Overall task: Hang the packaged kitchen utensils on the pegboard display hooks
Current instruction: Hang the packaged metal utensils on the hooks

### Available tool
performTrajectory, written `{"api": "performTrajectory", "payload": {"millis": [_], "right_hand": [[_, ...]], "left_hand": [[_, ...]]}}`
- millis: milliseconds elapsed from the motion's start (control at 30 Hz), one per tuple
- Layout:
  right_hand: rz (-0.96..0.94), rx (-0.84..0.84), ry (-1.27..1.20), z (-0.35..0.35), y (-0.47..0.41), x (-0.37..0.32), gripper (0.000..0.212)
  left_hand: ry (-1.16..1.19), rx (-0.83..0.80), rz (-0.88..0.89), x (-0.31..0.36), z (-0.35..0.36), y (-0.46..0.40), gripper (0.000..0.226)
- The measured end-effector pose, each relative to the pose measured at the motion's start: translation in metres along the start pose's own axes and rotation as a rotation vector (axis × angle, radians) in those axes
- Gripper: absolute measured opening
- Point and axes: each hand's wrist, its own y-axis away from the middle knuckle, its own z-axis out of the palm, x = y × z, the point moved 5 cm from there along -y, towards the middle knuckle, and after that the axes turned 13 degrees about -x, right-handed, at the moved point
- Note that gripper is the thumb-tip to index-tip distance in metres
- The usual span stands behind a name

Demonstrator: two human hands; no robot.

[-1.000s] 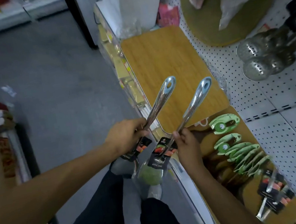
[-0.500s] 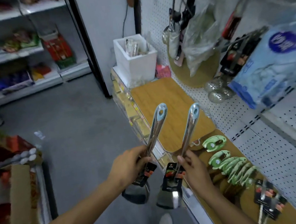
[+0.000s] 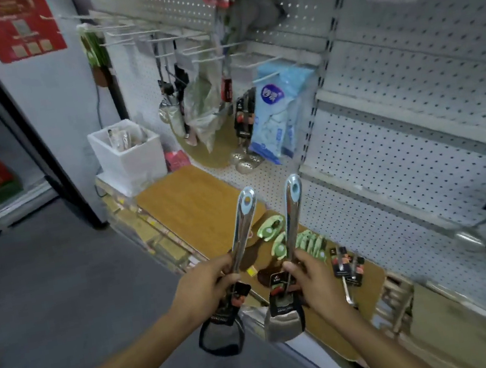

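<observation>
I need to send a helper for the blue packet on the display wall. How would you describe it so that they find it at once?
Start at the white pegboard above the wooden cutting board. A pale blue soft packet hangs from a hook beside the slotted metal upright. It is the only blue item; its neighbours are dark carded utensils.

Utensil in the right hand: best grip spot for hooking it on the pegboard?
Keep the right hand low on the shaft of the right utensil, just above its label card, coming from the aisle side. That leaves the hanging hole at the raised handle tip free to probably slide onto a hook.
</observation>
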Motion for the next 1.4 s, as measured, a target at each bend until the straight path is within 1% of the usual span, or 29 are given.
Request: {"api": "performTrajectory", "payload": {"millis": [33, 67, 100, 167, 233, 267, 333, 400, 467, 533, 600, 700, 767, 800, 933, 967, 1067, 1100, 1167, 1300, 1400], "right_hand": [[0.012, 0.027, 0.021, -0.01, 0.017, 0.002, 0.044], [0.017, 0.059, 0.023, -0.02, 0.034, 0.007, 0.049], [0.02, 0.089, 0.011, -0.029, 0.051, 0.012, 0.048], [0.027, 0.148, -0.01, -0.048, 0.084, 0.024, 0.04], [0.047, 0.194, -0.028, -0.068, 0.116, 0.038, 0.031], [0.07, 0.212, -0.039, -0.078, 0.132, 0.048, 0.026], [0.115, 0.251, -0.027, -0.098, 0.162, 0.07, 0.018], [0.148, 0.286, -0.017, -0.12, 0.192, 0.093, 0.02], [0.177, 0.31, -0.038, -0.144, 0.223, 0.117, 0.023], [0.193, 0.335, -0.036, -0.169, 0.254, 0.136, 0.015], [0.206, 0.349, -0.015, -0.192, 0.284, 0.152, 0.02], [0.252, 0.348, 0.02, -0.22, 0.327, 0.181, 0.02], [0.281, 0.358, 0.035, -0.237, 0.356, 0.201, 0.022], [0.287, 0.361, 0.045, -0.244, 0.369, 0.211, 0.023], [0.308, 0.37, 0.004, -0.27, 0.417, 0.24, 0.022], [0.317, 0.372, 0.007, -0.276, 0.428, 0.245, 0.02], [0.328, 0.388, 0.014, -0.291, 0.455, 0.266, 0.022], [0.337, 0.397, 0.01, -0.295, 0.462, 0.271, 0.023], [0.347, 0.423, -0.014, -0.301, 0.472, 0.282, 0.026], [0.371, 0.479, -0.044, -0.312, 0.49, 0.294, 0.023], [0.373, 0.485, -0.08, -0.32, 0.497, 0.302, 0.022]], "left_hand": [[-0.001, -0.023, 0.036, 0.014, 0.007, 0.0, 0.027], [-0.006, -0.045, 0.072, 0.026, 0.015, -0.001, 0.027], [-0.012, -0.067, 0.106, 0.037, 0.024, -0.002, 0.028], [-0.017, -0.094, 0.175, 0.061, 0.043, -0.005, 0.039], [-0.033, -0.081, 0.246, 0.088, 0.063, -0.007, 0.049], [-0.034, -0.076, 0.282, 0.105, 0.074, -0.007, 0.048], [-0.041, -0.096, 0.326, 0.135, 0.1, -0.008, 0.037], [-0.049, -0.151, 0.351, 0.168, 0.127, -0.009, 0.026], [-0.058, -0.198, 0.381, 0.205, 0.153, -0.012, 0.023], [-0.078, -0.219, 0.422, 0.243, 0.175, -0.014, 0.026], [-0.093, -0.22, 0.46, 0.277, 0.198, -0.015, 0.027], [-0.093, -0.2, 0.512, 0.323, 0.234, -0.013, 0.043], [-0.081, -0.22, 0.511, 0.349, 0.262, -0.012, 0.055], [-0.085, -0.231, 0.505, 0.362, 0.273, -0.01, 0.057], [-0.137, -0.27, 0.496, 0.415, 0.311, 0.001, 0.057], [-0.128, -0.295, 0.497, 0.427, 0.318, 0.005, 0.053], [-0.085, -0.347, 0.536, 0.459, 0.337, 0.014, 0.026], [-0.079, -0.357, 0.54, 0.466, 0.341, 0.015, 0.024], [-0.075, -0.364, 0.55, 0.48, 0.349, 0.016, 0.026], [-0.109, -0.405, 0.553, 0.5, 0.364, 0.007, 0.044], [-0.108, -0.446, 0.583, 0.521, 0.37, 0.004, 0.045]]}}
